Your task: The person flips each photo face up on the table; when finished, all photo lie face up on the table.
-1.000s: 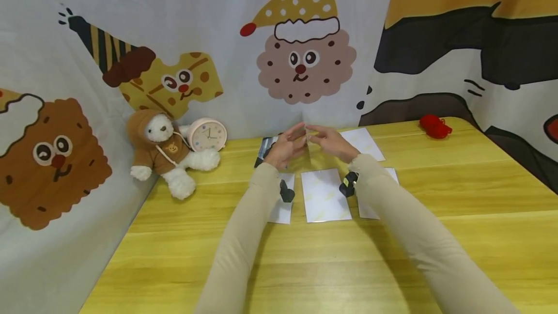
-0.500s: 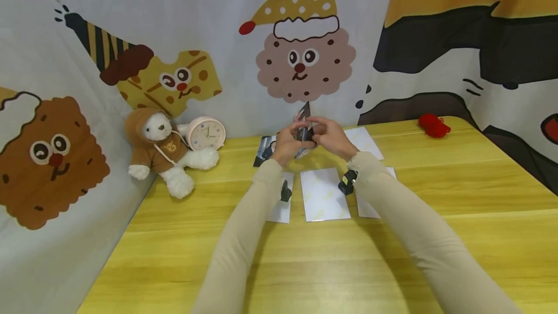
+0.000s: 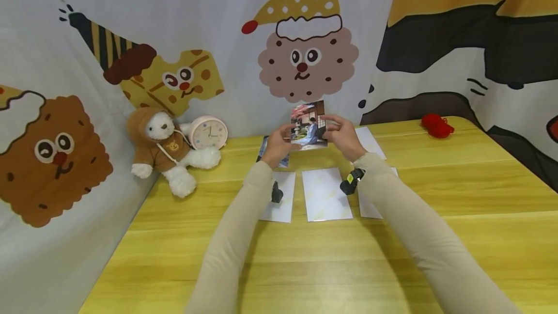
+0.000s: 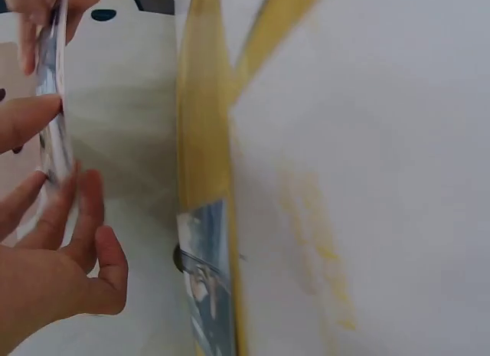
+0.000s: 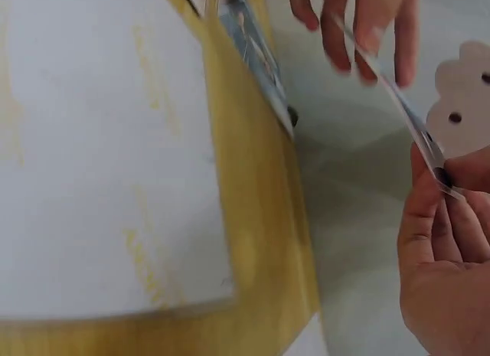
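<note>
A picture card (image 3: 308, 126) with pink blossom and a figure in blue is held upright above the table's back edge, its picture toward the head camera. The left hand (image 3: 277, 145) grips its left edge; in the left wrist view that hand (image 4: 61, 256) has its thumb on one face and fingers on the other. At the card's right edge the right hand (image 3: 344, 137) pinches it, and the right wrist view shows this hand (image 5: 448, 249) with the card (image 5: 409, 115) seen nearly edge-on. Behind the left hand lies another picture card (image 3: 284, 161), partly hidden.
White blank-faced cards lie on the table: one front left (image 3: 283, 207), one front middle (image 3: 327, 195), one front right (image 3: 368, 207) partly under the right sleeve, one back right (image 3: 370, 143). A plush bear (image 3: 174, 154) and round clock (image 3: 209, 133) stand left; a red item (image 3: 437, 126) lies far right.
The held card has turned from edge-on to face the head camera, showing its picture. The hands have moved apart to its two sides.
</note>
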A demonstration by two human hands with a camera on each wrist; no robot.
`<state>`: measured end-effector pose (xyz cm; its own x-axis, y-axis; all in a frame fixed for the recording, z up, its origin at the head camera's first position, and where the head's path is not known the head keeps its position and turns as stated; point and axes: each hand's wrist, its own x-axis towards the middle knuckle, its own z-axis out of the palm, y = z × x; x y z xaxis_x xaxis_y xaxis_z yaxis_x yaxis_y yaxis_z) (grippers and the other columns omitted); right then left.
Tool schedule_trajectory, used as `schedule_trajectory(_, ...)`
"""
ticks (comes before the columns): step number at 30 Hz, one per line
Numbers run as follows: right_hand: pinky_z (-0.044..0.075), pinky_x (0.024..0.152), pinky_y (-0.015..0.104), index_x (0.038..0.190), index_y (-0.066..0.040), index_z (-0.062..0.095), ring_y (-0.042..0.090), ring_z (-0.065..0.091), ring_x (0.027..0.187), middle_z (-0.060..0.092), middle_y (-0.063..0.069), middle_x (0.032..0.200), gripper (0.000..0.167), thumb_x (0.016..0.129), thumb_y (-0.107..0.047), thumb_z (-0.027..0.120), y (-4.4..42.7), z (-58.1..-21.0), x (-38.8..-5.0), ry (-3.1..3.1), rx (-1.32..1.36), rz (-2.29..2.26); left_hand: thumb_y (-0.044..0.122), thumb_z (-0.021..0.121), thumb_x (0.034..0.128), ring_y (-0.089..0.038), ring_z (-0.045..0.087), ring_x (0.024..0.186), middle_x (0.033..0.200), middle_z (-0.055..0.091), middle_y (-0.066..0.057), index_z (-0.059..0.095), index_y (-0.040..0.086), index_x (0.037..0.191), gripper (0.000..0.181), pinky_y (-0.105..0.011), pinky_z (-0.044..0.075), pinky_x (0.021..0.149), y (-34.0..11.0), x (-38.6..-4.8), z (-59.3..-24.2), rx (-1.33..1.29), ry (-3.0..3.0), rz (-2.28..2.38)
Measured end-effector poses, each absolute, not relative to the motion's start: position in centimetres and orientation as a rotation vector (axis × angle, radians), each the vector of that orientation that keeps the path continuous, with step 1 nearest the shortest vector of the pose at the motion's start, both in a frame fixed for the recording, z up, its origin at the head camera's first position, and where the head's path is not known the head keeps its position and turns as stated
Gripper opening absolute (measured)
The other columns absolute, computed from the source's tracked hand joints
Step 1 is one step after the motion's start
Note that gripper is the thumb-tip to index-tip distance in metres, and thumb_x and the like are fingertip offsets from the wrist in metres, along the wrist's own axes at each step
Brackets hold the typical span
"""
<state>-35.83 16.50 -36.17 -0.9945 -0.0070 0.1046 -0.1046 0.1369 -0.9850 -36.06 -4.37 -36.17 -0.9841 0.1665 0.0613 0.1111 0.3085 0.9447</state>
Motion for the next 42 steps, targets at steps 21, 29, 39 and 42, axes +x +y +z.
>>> schedule_trajectory(21,0.046,0.055,0.023,0.142,-0.005,0.054,0.01,0.059,0.055,0.071,0.012,0.083,0.055,0.088,-0.004,0.068,16.6,-38.4,-36.3,-2.916,-0.029,1.291,0.014,0.083,0.0791,-0.023,0.063,0.095,0.123,0.069,-0.013,0.065,0.008,0.132,0.057,-0.035,0.057,0.083,-2.9,-36.6,-37.4,0.117,2.835,1.108)
schedule_trajectory(29,0.051,0.072,0.031,0.137,-0.001,0.058,0.023,0.06,0.083,0.07,0.022,0.114,0.05,0.088,-0.006,0.065,16.2,-38.6,-36.9,-3.009,-0.007,1.061,0.015,0.083,0.0785,-0.029,0.064,0.114,0.124,0.071,-0.011,0.072,0.005,0.121,0.045,-0.039,0.055,0.097,-2.3,-36.3,-37.5,0.148,2.933,0.831)
schedule_trajectory(39,0.053,0.094,0.044,0.13,-0.001,0.065,0.03,0.061,0.102,0.067,0.022,0.129,0.043,0.088,-0.01,0.061,16.2,-39.2,-37.9,-3.104,0.087,0.769,0.017,0.081,0.0791,-0.029,0.064,0.113,0.119,0.074,-0.007,0.076,0.01,0.115,0.037,-0.041,0.052,0.099,-2.2,-36.5,-37.4,0.216,2.942,0.658)
schedule_trajectory(42,0.054,0.095,0.046,0.127,-0.002,0.067,0.029,0.063,0.103,0.069,0.02,0.126,0.039,0.089,-0.012,0.062,16.3,-39.4,-38.0,-3.117,0.089,0.733,0.02,0.081,0.079,-0.032,0.059,0.117,0.122,0.073,-0.007,0.076,0.013,0.117,0.039,-0.044,0.049,0.102,-2.3,-36.6,-37.4,0.216,2.952,0.618)
